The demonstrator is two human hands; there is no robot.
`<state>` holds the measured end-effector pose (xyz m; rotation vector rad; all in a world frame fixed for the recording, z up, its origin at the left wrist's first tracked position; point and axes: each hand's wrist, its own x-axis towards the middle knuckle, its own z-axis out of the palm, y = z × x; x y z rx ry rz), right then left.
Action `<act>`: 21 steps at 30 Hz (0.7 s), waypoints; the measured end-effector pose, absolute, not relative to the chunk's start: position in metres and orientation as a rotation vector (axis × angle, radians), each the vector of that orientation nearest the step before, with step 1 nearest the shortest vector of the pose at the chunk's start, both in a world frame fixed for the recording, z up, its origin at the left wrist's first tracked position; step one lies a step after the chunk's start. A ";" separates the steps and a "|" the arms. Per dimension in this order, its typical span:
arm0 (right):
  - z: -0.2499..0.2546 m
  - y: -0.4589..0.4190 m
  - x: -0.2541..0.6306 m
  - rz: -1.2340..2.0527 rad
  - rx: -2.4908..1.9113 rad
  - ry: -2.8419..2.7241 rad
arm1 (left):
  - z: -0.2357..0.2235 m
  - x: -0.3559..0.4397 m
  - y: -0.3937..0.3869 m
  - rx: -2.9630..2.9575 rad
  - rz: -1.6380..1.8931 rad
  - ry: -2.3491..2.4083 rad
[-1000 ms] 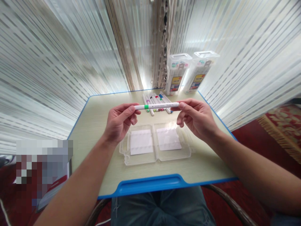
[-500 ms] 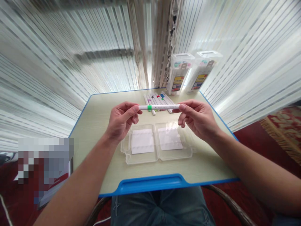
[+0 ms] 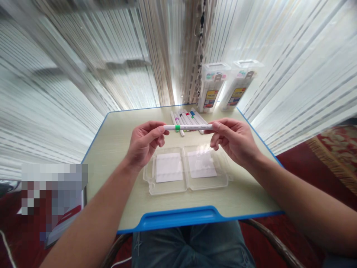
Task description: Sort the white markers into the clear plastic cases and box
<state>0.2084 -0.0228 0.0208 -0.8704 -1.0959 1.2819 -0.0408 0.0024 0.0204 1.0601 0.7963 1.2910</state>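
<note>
Between my hands a white marker pen (image 3: 192, 127) with a green band is held level above the table. My left hand (image 3: 146, 143) pinches its left end, close to the green band. The right end is pinched between thumb and fingers of my right hand (image 3: 232, 139). Below the pen lies an opened clear plastic case (image 3: 185, 186), its two halves flat, with a white sheet (image 3: 169, 167) showing in the left half and another white sheet (image 3: 201, 164) in the right. Behind the pen, several white markers (image 3: 189, 118) with coloured bands lie in a loose pile, partly hidden.
Two upright clear plastic boxes (image 3: 212, 89) with yellow labels stand at the table's back right corner. The pale table (image 3: 106, 149) has a blue rim and a blue tray groove (image 3: 180, 219) at its front. String curtains (image 3: 111, 37) hang behind it.
The curtain strings have swayed. My hands and the marker pen have barely moved.
</note>
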 end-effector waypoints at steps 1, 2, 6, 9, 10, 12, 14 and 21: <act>0.020 -0.023 0.208 1.280 -0.868 -1.100 | 0.020 -0.041 0.002 1.062 1.289 0.794; 0.019 -0.022 0.209 1.280 -0.862 -1.102 | 0.020 -0.041 0.002 1.064 1.287 0.789; 0.017 -0.022 0.209 1.295 -0.836 -1.112 | 0.020 -0.039 0.000 1.101 1.252 0.768; 0.015 -0.023 0.209 1.327 -0.819 -1.133 | 0.019 -0.038 -0.001 1.140 1.209 0.772; 0.015 -0.023 0.209 1.336 -0.812 -1.143 | 0.018 -0.038 -0.001 1.154 1.197 0.776; 0.014 -0.023 0.209 1.346 -0.807 -1.171 | 0.017 -0.037 -0.001 1.183 1.181 0.784; 0.013 -0.023 0.208 1.350 -0.808 -1.197 | 0.016 -0.037 -0.001 1.213 1.170 0.788; 0.012 -0.024 0.207 1.357 -0.824 -1.236 | 0.019 -0.035 -0.003 1.191 1.148 0.771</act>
